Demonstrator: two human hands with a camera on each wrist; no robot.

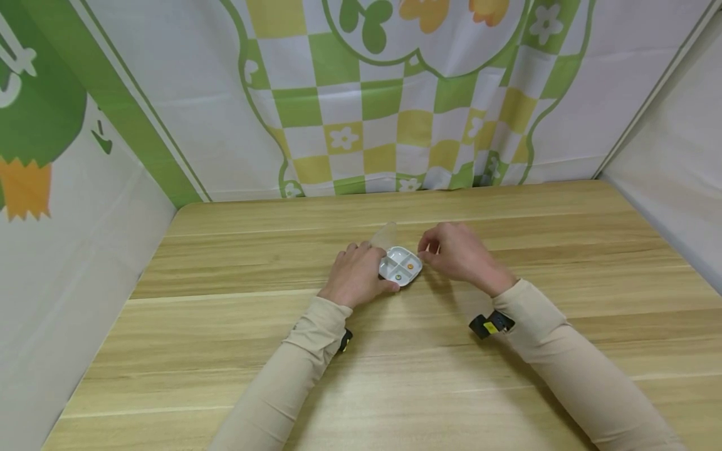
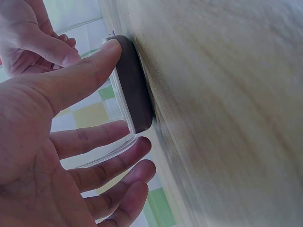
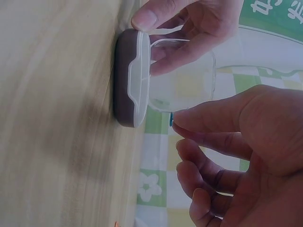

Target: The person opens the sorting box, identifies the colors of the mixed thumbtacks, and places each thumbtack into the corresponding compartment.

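A small pill box (image 1: pixel 401 266) with four white compartments and a dark base sits on the table, its clear lid (image 3: pixel 189 78) raised. One compartment holds an orange button-like disc (image 1: pixel 410 267); another holds a green one (image 1: pixel 398 277). My left hand (image 1: pixel 358 272) grips the box from the left, thumb on the near edge and index finger by the lid's hinge side. Just right of the box, my right hand (image 1: pixel 455 252) pinches a tiny blue disc (image 3: pixel 171 118) between thumb and index finger, its other fingers curled loosely.
The wood-grain table (image 1: pixel 237 351) stretches around both arms. A green, white and yellow checked curtain (image 1: pixel 383 119) hangs behind its far edge, and white cloth walls stand at either side. A bit of something orange (image 3: pixel 116 224) shows low in the right wrist view.
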